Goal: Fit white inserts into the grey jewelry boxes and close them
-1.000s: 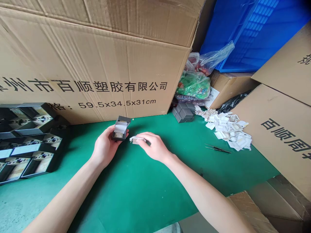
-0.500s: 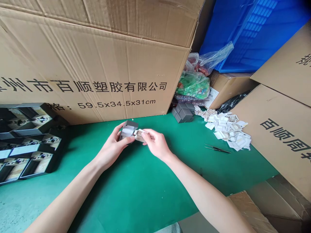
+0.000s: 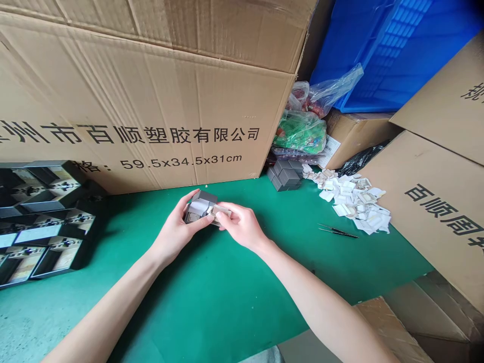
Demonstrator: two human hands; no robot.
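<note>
On the green surface (image 3: pixel 212 302), at twelve o'clock from me, my left hand (image 3: pixel 174 234) is gripping a small dark box (image 3: pixel 192 214) with closed fingers, and my right hand (image 3: pixel 242 227) pinches a white card (image 3: pixel 221 212) against it.

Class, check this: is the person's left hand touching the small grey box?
Touching: the head view shows the left hand wrapped around the small grey box.

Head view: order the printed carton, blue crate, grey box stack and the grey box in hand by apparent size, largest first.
1. Printed cardboard carton
2. Blue plastic crate, partly out of frame
3. Grey box stack and the held grey box: unranked, since the held one sits nearer the camera.
</note>
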